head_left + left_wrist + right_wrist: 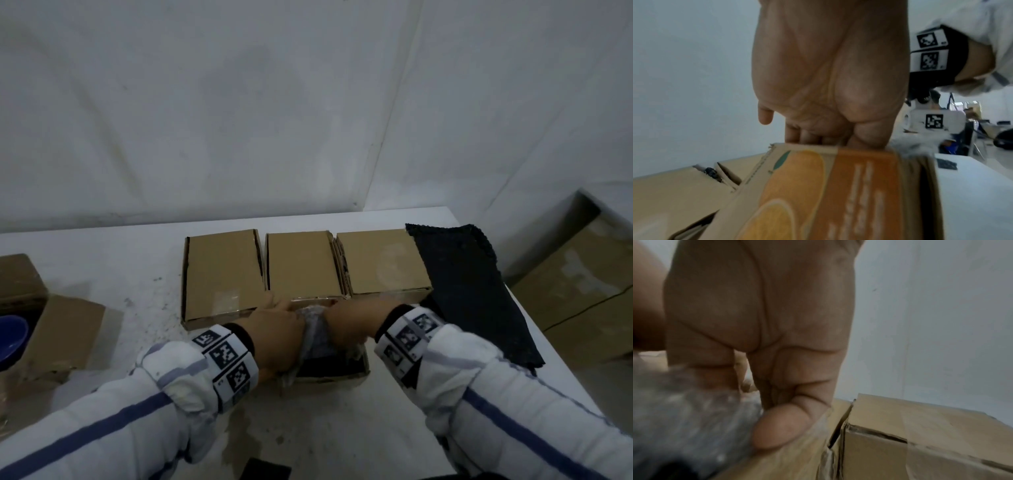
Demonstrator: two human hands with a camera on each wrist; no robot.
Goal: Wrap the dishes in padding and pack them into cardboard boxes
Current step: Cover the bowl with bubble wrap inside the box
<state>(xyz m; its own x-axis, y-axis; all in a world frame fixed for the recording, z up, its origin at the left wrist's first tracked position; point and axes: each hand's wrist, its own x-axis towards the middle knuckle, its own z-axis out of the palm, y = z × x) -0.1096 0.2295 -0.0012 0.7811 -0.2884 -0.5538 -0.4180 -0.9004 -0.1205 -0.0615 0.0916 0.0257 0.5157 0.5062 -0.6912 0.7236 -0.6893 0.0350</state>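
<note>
A small open cardboard box stands on the white table near me, its outer wall printed in orange. In it sits a dark dish wrapped in bubble wrap, with one hand on either side. My left hand lies along the bundle's left side. Its fingers run straight down behind the box wall, tips hidden, and the little finger sticks out free. My right hand curls onto the wrap, its thumb pressed on the wrap at the box's edge.
Three closed cardboard boxes stand in a row just behind the open one. A black cloth lies at the right, by the table's edge. At far left a blue bowl sits by an opened carton.
</note>
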